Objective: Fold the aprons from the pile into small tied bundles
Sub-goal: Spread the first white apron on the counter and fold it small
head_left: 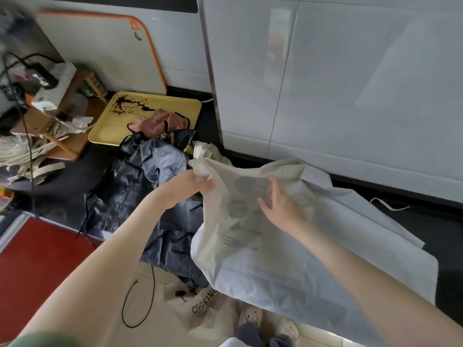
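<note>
A cream apron (288, 246) with dark printed kitchen motifs hangs in front of me, lifted off the floor. My left hand (190, 187) is shut on its upper left corner. My right hand (280, 206) lies on the printed cloth with the fingers spread apart. The rest of the pile lies on the dark floor to the left: a crumpled dark blue apron (140, 186), a pink apron (157, 123) partly on a yellow tray (120, 121), and a black and yellow cloth (184, 141). A beige apron printed COOKING (200, 306) lies by my feet.
White cabinet doors (338, 83) stand close behind the apron. A small wooden stool (72, 146) with cables, a power strip and papers is at the left. An orange-rimmed board (105, 51) leans on the wall. A red mat (37, 266) lies lower left; a black cord (140, 301) loops on the floor.
</note>
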Available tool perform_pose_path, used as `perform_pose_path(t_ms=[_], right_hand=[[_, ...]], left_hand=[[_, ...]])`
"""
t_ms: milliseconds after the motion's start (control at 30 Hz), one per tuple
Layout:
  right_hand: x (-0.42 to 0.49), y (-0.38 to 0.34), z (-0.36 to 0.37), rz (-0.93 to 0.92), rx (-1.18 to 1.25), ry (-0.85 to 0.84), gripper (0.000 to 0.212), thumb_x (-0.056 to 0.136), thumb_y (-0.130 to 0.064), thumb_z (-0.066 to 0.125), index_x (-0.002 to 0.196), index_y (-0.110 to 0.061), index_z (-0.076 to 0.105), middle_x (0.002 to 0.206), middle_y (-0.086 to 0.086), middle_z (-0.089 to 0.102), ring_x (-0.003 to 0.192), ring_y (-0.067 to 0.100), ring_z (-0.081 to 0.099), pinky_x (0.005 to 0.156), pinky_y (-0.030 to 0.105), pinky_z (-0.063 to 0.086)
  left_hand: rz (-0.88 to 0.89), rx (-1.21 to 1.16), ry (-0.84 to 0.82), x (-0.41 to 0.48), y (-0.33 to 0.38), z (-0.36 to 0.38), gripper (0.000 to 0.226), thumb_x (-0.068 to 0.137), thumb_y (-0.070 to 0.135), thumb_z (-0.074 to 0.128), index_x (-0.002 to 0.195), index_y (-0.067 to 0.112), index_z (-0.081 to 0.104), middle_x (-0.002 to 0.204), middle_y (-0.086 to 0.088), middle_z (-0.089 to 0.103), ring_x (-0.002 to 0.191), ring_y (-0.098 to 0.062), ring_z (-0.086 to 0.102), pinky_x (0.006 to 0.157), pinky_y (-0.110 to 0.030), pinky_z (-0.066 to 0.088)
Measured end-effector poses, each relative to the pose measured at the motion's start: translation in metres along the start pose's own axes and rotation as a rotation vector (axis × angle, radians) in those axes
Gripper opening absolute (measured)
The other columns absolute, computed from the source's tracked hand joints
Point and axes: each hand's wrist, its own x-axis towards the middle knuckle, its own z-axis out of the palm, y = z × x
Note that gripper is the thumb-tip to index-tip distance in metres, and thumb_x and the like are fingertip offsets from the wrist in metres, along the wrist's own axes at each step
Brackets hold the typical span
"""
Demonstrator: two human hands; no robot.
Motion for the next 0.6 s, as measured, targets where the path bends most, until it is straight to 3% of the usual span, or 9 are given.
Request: perform_pose_path(t_ms=[67,167,233,300,333,400,467,533,600], right_hand=[[0.001,-0.027,0.001,-0.123,0.087,0.047,0.064,0.096,-0.032,0.052,0.149,-0.019,0.018,0.108,-0.003,0.057,0.09,0.024,0.063,0.074,0.035,0.05],[0.007,-0.053,-0.001,-0.214,0.181,-0.023,0.071,0.094,-0.033,0.056,0.152,-0.031,0.014,0.086,-0.013,0.05,0.075,0.01,0.055,0.071,0.025,0.046],[0.015,-0.062,-0.001,-0.201,0.151,-0.12,0.05,0.093,-0.042,0.056,0.139,-0.037,0.037,0.079,-0.014,0.048,0.075,0.01,0.051,0.071,0.027,0.044],[0.021,-0.066,0.001,-0.157,0.138,-0.159,0.009,0.092,-0.05,0.053,0.098,-0.044,0.051,0.079,-0.012,0.048,0.083,0.015,0.047,0.073,0.033,0.041],[0.022,-0.066,0.001,-0.132,0.201,-0.163,0.009,0.093,-0.05,0.052,0.092,-0.041,0.052,0.082,-0.008,0.052,0.088,0.018,0.048,0.075,0.034,0.041],[0.02,-0.067,0.001,-0.076,0.354,-0.178,0.026,0.096,-0.045,0.05,0.111,-0.026,0.058,0.098,0.006,0.058,0.097,0.024,0.054,0.086,0.036,0.043],[0.02,-0.067,0.0,-0.057,0.385,-0.195,0.038,0.097,-0.044,0.046,0.129,-0.023,0.052,0.114,0.008,0.057,0.111,0.023,0.053,0.096,0.037,0.04],[0.025,-0.068,0.002,-0.044,0.312,-0.223,0.049,0.097,-0.049,0.043,0.142,-0.03,0.039,0.133,0.003,0.048,0.129,0.023,0.043,0.108,0.039,0.035],[0.028,-0.069,0.004,0.004,0.252,-0.253,0.06,0.098,-0.052,0.039,0.151,-0.031,0.022,0.151,0.003,0.031,0.142,0.02,0.026,0.116,0.039,0.023]], left_hand=[[0.058,0.077,0.075,-0.007,0.005,0.001,0.004,0.093,0.027,0.06,0.09,0.029,0.062,0.097,0.008,0.066,0.094,-0.011,0.061,0.083,-0.021,0.046],[0.056,0.156,0.014,-0.015,0.012,0.001,0.006,0.093,0.031,0.06,0.096,0.027,0.058,0.09,0.014,0.062,0.084,-0.005,0.059,0.068,-0.013,0.044],[0.048,0.123,-0.105,-0.025,0.017,-0.005,0.021,0.09,0.037,0.062,0.104,0.021,0.059,0.097,0.009,0.066,0.09,-0.006,0.062,0.081,-0.019,0.049],[0.092,0.046,-0.17,-0.036,0.02,-0.014,0.033,0.09,0.035,0.062,0.114,0.012,0.063,0.115,-0.004,0.068,0.109,-0.017,0.063,0.1,-0.032,0.047],[0.109,-0.023,-0.203,-0.039,0.021,-0.017,0.027,0.094,0.025,0.059,0.116,0.011,0.064,0.119,-0.006,0.067,0.113,-0.019,0.062,0.102,-0.031,0.046],[0.137,-0.157,-0.248,-0.047,0.02,-0.023,0.023,0.097,0.006,0.051,0.114,0.014,0.065,0.115,-0.001,0.069,0.11,-0.015,0.064,0.097,-0.023,0.048],[0.145,-0.2,-0.23,-0.05,0.016,-0.024,0.025,0.097,0.003,0.049,0.113,0.014,0.065,0.109,0.0,0.07,0.104,-0.015,0.066,0.092,-0.023,0.051],[0.163,0.001,-0.061,-0.05,0.009,-0.026,0.02,0.099,0.011,0.049,0.111,0.01,0.065,0.104,-0.005,0.068,0.096,-0.02,0.063,0.087,-0.026,0.049],[0.218,0.474,0.159,-0.044,0.003,-0.029,0.024,0.1,0.016,0.045,0.114,0.008,0.062,0.099,-0.011,0.065,0.085,-0.025,0.056,0.079,-0.032,0.044]])
